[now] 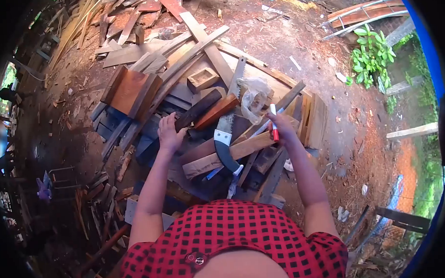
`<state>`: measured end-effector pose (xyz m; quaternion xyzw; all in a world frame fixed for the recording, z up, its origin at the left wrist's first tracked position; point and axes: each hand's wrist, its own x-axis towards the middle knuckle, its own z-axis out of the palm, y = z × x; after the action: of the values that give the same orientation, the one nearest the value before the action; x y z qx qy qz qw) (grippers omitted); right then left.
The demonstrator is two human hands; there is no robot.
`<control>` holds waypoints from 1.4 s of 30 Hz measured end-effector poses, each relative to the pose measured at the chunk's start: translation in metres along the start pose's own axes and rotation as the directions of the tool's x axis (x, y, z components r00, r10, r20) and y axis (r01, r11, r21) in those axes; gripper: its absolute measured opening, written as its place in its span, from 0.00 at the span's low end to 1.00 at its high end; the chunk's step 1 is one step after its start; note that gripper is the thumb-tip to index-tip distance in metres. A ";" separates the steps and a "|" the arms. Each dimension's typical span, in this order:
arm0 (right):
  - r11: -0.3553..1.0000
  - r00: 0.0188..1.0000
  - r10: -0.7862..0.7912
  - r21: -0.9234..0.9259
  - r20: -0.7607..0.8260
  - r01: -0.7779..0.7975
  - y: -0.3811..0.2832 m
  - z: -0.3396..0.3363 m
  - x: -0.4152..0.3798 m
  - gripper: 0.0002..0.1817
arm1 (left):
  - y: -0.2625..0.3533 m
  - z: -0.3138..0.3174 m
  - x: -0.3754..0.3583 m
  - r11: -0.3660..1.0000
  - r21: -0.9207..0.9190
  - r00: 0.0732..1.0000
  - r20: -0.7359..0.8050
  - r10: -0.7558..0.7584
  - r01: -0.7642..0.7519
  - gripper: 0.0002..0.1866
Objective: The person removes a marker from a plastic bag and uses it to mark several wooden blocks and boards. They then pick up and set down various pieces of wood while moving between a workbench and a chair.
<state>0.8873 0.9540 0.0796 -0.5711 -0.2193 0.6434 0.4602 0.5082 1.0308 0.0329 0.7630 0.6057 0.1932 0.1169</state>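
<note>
My left hand [169,133] is open, its fingers spread beside the end of a dark wooden block [200,108]. In my right hand [284,126] is a red and white marker [274,122], held upright in the fingers. Between the hands lies a pruning saw [225,124] with a curved black handle, its toothed blade pointing away from me. A reddish wooden block [216,112] lies next to the dark one, left of the blade. Right of the blade is a crumpled clear plastic bag [254,99]. A long pale wooden piece [233,152] passes under the saw handle.
Planks and offcuts pile up around the work spot. A wooden trough-like piece [131,91] sits at the left, and a pale block [203,79] lies farther back. Long boards [209,53] cross behind. Scrap wood covers the ground at the lower left; a leafy plant [371,55] grows at the right.
</note>
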 end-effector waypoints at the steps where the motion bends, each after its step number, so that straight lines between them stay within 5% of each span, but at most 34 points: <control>1: 0.971 0.996 -0.034 -0.239 -0.084 0.013 -0.006 0.003 0.011 0.16 | -0.003 0.002 0.001 1.000 0.004 1.000 -0.001 -0.007 0.007 0.36; 6: 0.808 0.998 0.044 -0.586 -0.038 -0.058 -0.012 0.002 0.073 0.13 | -0.014 0.009 0.003 0.992 -0.039 0.986 0.119 -0.116 0.121 0.34; 8: 0.734 0.979 0.170 -0.649 -0.110 -0.200 -0.015 0.006 0.093 0.13 | -0.012 0.011 0.003 0.995 -0.019 0.990 0.110 -0.092 0.095 0.31; 10: 0.800 0.991 0.101 -0.586 -0.082 -0.130 0.000 0.003 0.120 0.11 | -0.017 0.019 0.002 0.997 -0.015 0.995 0.068 -0.075 0.076 0.29; 13: 0.739 0.968 0.127 -0.631 -0.215 -0.237 -0.002 0.000 0.135 0.11 | -0.020 0.024 0.002 0.995 -0.031 0.993 0.071 -0.093 0.096 0.28; 15: 0.935 0.986 0.093 -0.328 -0.136 -0.134 0.006 -0.006 0.136 0.20 | -0.021 0.026 0.003 0.994 -0.026 0.992 0.068 -0.106 0.108 0.28; 16: 0.932 0.987 0.098 -0.336 -0.131 -0.137 0.010 -0.004 0.133 0.20 | -0.021 0.026 0.003 0.994 -0.022 0.992 0.068 -0.106 0.108 0.28; 18: 0.854 0.964 -0.211 -0.509 -0.161 0.102 0.022 0.003 0.119 0.26 | -0.022 0.025 0.003 0.995 -0.017 0.993 0.059 -0.100 0.101 0.28; 19: 0.853 0.965 -0.210 -0.513 -0.159 0.101 0.025 0.007 0.107 0.26 | -0.022 0.025 0.003 0.996 -0.010 0.995 0.051 -0.083 0.084 0.28; 22: 0.587 0.847 -0.532 -0.722 -0.004 0.365 0.030 0.016 0.060 0.27 | -0.024 0.026 0.003 0.999 -0.002 0.999 0.021 -0.046 0.046 0.28; 27: 0.609 0.822 -0.567 -0.697 -0.048 0.379 0.066 0.004 -0.029 0.20 | -0.031 0.033 0.004 1.000 -0.019 1.000 -0.010 -0.007 0.007 0.27; 30: 0.728 0.775 -0.593 -0.556 -0.218 0.401 0.084 0.001 -0.071 0.17 | -0.032 0.029 0.007 0.998 -0.053 1.000 -0.014 0.016 -0.016 0.27; 34: 0.754 0.846 -0.485 -0.595 -0.221 0.277 0.077 0.020 -0.110 0.15 | -0.032 0.023 0.010 0.980 -0.198 0.994 -0.113 0.000 -0.022 0.28; 37: 0.621 0.859 -0.510 -0.672 0.044 0.403 0.073 0.058 -0.113 0.18 | -0.017 -0.008 0.003 0.943 -0.334 0.986 -0.157 -0.052 -0.003 0.28; 39: 0.250 0.726 -0.608 -0.790 0.322 0.560 0.073 0.087 -0.105 0.26 | -0.017 -0.018 -0.005 0.865 -0.499 0.962 -0.260 -0.082 -0.061 0.28; 40: 0.252 0.718 -0.608 -0.775 0.339 0.580 0.072 0.101 -0.101 0.26 | -0.013 -0.030 -0.010 0.874 -0.482 0.958 -0.273 -0.089 -0.056 0.28; 42: 0.191 0.812 -0.474 -0.861 0.339 0.471 0.067 0.120 -0.095 0.33 | 0.001 -0.055 -0.023 0.648 -0.754 0.973 -0.057 -0.225 0.106 0.24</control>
<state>0.7445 0.8713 0.1065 -0.6309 -0.7022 0.2326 0.2341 0.4806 1.0052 0.0788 0.5731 0.5474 0.4676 0.3914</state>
